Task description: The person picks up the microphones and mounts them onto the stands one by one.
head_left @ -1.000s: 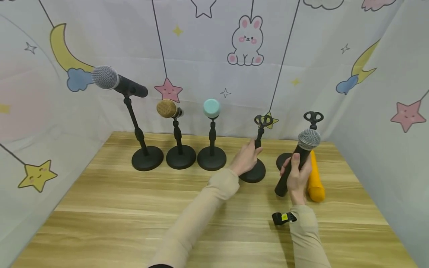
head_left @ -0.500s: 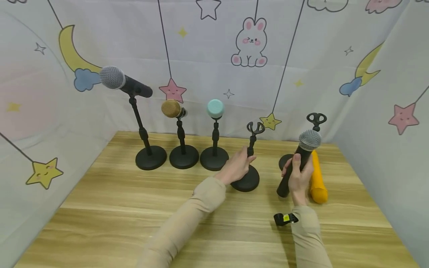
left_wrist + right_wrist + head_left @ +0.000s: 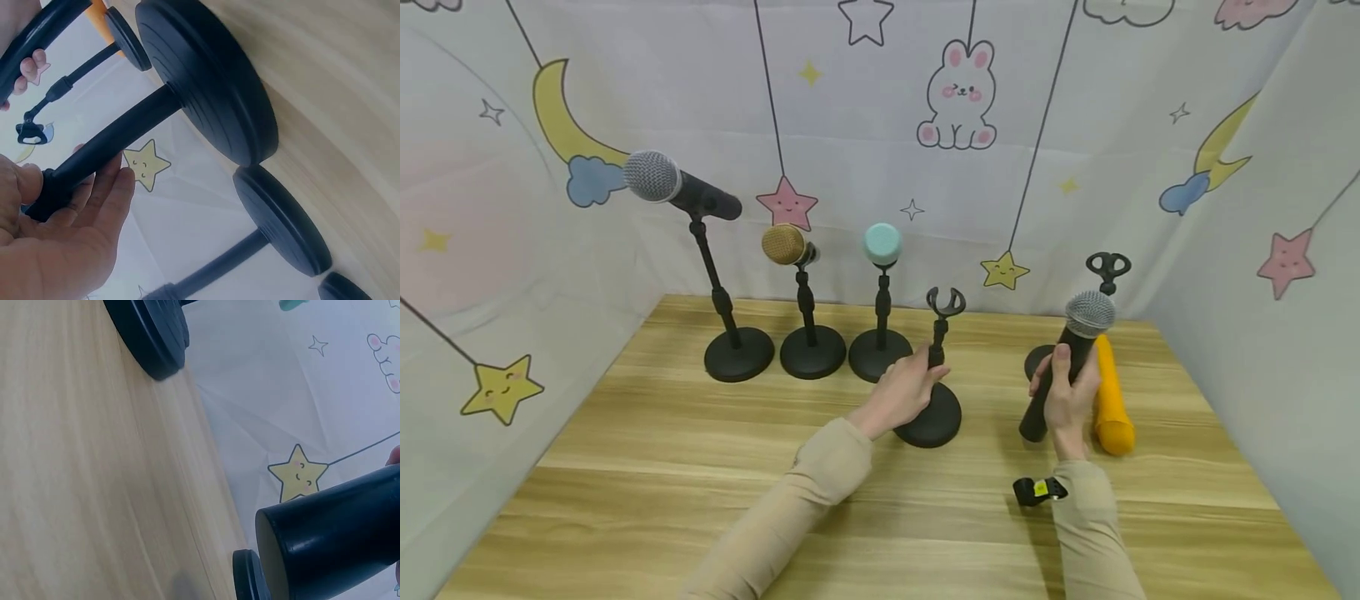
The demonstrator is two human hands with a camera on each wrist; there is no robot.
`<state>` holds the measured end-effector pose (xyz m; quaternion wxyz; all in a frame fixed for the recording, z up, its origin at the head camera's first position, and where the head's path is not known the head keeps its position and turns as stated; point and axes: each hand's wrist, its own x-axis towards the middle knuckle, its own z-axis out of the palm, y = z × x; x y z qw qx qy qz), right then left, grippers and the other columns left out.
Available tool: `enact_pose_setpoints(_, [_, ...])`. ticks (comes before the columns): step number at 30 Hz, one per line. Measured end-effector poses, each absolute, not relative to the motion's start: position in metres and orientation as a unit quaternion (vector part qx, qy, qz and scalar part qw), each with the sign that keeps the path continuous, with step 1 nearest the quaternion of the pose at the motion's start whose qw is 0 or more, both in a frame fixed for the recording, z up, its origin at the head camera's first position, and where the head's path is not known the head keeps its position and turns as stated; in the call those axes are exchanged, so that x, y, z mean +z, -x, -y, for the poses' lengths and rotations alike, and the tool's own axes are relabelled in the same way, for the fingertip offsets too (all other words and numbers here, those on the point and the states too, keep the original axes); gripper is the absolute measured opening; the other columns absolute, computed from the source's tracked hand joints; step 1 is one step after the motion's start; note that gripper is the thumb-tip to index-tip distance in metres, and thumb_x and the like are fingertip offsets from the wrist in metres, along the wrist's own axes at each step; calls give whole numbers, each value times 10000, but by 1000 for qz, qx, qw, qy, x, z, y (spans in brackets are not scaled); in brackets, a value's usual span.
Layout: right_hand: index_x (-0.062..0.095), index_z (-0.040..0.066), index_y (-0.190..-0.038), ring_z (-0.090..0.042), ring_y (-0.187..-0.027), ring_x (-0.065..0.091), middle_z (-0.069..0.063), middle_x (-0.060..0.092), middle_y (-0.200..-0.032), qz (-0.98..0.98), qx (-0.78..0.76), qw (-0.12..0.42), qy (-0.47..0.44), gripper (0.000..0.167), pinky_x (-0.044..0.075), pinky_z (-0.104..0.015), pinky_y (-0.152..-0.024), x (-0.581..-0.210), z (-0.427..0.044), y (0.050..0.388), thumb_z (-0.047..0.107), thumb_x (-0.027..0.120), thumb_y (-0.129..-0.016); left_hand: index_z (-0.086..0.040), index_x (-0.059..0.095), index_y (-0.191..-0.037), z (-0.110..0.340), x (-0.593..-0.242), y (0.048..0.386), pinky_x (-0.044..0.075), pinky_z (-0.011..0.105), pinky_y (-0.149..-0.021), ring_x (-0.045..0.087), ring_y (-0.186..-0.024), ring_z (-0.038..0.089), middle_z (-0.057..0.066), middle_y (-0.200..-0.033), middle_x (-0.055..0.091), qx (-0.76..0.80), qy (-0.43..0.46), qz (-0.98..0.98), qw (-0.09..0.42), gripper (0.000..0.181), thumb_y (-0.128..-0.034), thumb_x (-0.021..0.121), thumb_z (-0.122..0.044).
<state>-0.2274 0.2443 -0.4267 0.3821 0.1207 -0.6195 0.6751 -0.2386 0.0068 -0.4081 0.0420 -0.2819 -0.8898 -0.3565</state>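
Observation:
My left hand [image 3: 901,390] grips the pole of a black microphone stand [image 3: 934,417] whose clip at the top holds nothing. In the left wrist view, the thumb and fingers of the left hand [image 3: 69,231] curl around the upper pole, and the round base [image 3: 212,87] is tilted. My right hand [image 3: 1070,398] holds a black microphone [image 3: 1077,350] by its handle, silver mesh head up. The handle's flat end [image 3: 275,556] shows large in the right wrist view. Behind that hand stands another black stand [image 3: 1107,271] with a bare clip.
To the left, three stands carry a silver-headed microphone [image 3: 681,185], a gold-headed microphone [image 3: 786,244] and a mint-headed microphone [image 3: 882,243]. An orange microphone [image 3: 1112,408] lies on the wooden table [image 3: 647,500] at the right. A printed cloth [image 3: 865,150] hangs behind.
My left hand has brought the microphone stand leftward and nearer to me. The right hand with its microphone has barely moved.

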Motion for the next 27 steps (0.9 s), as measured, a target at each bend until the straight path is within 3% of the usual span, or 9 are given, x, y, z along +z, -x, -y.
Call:
enact_pose_setpoints(3, [504,102,-1018,-85,-352,497,9,564,-561,618,679,378,-120,92,411,-203,-352,-427,-243,227,189,505,-1046,-27,519,-1046,2,-410,235,373,228,-482,521,-562,133,83,-794,624,-365,287,885,44,226,-1076,482,-249])
enact_pose_setpoints(7, [505,106,-1015,-79,-353,499,11,562,-555,617,681,376,-116,84,410,-203,-351,-428,-243,228,184,501,-1045,69,501,-1271,13,-412,230,484,290,-572,650,-684,179,107,-904,696,-354,289,888,54,355,-1077,481,-228])
enact_pose_setpoints(10, [509,113,-1022,-78,-355,499,15,563,-557,620,680,374,-112,72,410,-203,-352,-429,-242,229,180,498,-1046,118,447,-1353,20,-411,225,523,311,-612,708,-765,228,156,-965,719,-347,290,890,53,424,-1078,477,-204])
enact_pose_setpoints(17, [514,127,-1039,-88,-360,501,-4,566,-564,630,673,372,-110,58,417,-204,-357,-431,-241,229,183,500,-1045,106,444,-1327,30,-410,217,481,279,-579,691,-721,242,192,-934,700,-345,286,893,41,369,-1082,458,-169])
enact_pose_setpoints(21, [508,116,-1053,-88,-366,500,-8,560,-571,628,671,376,-117,63,417,-199,-363,-431,-239,229,177,503,-1043,77,453,-1289,33,-410,212,457,250,-577,710,-783,228,181,-1006,712,-360,284,888,30,317,-1083,455,-164])
enact_pose_setpoints(27, [522,70,-1044,-99,-387,500,-34,553,-578,628,658,398,-123,63,427,-189,-395,-430,-237,229,89,552,-993,26,476,-1166,35,-412,209,385,220,-531,647,-679,175,148,-936,703,-365,292,883,46,206,-1075,472,-159])
